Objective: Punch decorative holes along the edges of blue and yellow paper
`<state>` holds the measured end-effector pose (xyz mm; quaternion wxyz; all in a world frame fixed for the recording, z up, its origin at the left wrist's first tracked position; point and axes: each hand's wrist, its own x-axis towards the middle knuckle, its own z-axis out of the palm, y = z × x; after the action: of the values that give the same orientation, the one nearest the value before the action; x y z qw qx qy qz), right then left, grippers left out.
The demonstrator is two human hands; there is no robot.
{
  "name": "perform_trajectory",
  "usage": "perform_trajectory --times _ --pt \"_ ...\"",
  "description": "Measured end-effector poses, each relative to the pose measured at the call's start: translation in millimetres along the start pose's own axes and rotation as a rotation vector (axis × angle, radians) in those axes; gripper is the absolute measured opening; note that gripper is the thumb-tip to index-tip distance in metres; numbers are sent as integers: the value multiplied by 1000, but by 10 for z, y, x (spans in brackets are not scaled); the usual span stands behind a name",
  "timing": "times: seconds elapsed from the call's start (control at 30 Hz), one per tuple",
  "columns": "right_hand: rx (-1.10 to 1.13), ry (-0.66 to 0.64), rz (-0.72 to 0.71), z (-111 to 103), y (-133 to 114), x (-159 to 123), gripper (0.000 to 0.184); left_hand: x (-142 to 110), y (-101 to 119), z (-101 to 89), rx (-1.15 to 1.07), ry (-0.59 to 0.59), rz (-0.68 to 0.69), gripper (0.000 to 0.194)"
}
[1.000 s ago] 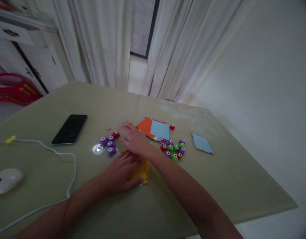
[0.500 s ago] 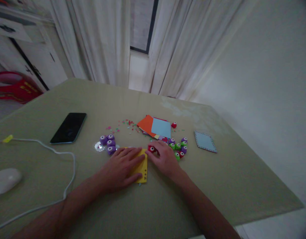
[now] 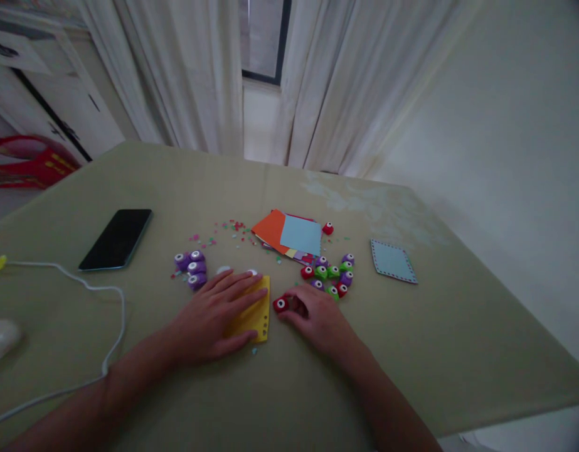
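Observation:
My left hand (image 3: 218, 314) lies flat with fingers stretched, pressing a yellow paper sheet (image 3: 260, 316) onto the table. Several small punched holes run down the sheet's right edge near its lower corner. Between thumb and fingers, my right hand (image 3: 315, 314) pinches a small red craft punch (image 3: 280, 304) just right of that edge, seemingly apart from it. Beyond my right hand are several more craft punches (image 3: 334, 272) in red, green and purple. Purple punches (image 3: 196, 268) stand grouped past my left fingers. A white round piece (image 3: 223, 270) shows partly beside them.
Coloured paper sheets (image 3: 301, 235) lie stacked at the back, with a lone red punch (image 3: 327, 228) beside them. A light blue card (image 3: 393, 261) with a punched border is at right. Paper confetti (image 3: 237, 225) is scattered about. A tablet (image 3: 116, 238) and white cable (image 3: 115, 295) occupy the left.
My right hand has moved the red punch down along the paper's right side, slightly away from its upper corner. My left hand still holds the sheet flat. The camera view has shifted a little.

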<state>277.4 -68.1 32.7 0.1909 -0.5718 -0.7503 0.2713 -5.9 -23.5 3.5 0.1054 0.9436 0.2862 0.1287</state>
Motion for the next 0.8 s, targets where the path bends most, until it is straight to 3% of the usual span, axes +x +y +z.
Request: perform_trajectory --times 0.2,0.33,0.8 --pt "121 -22 -105 34 -3 -7 32 -5 -21 43 -10 7 17 68" --pt "146 -8 -79 50 4 7 23 -7 -35 54 -14 32 22 66" --pt "133 34 0 47 -17 13 20 -2 -6 47 -49 76 -2 64"
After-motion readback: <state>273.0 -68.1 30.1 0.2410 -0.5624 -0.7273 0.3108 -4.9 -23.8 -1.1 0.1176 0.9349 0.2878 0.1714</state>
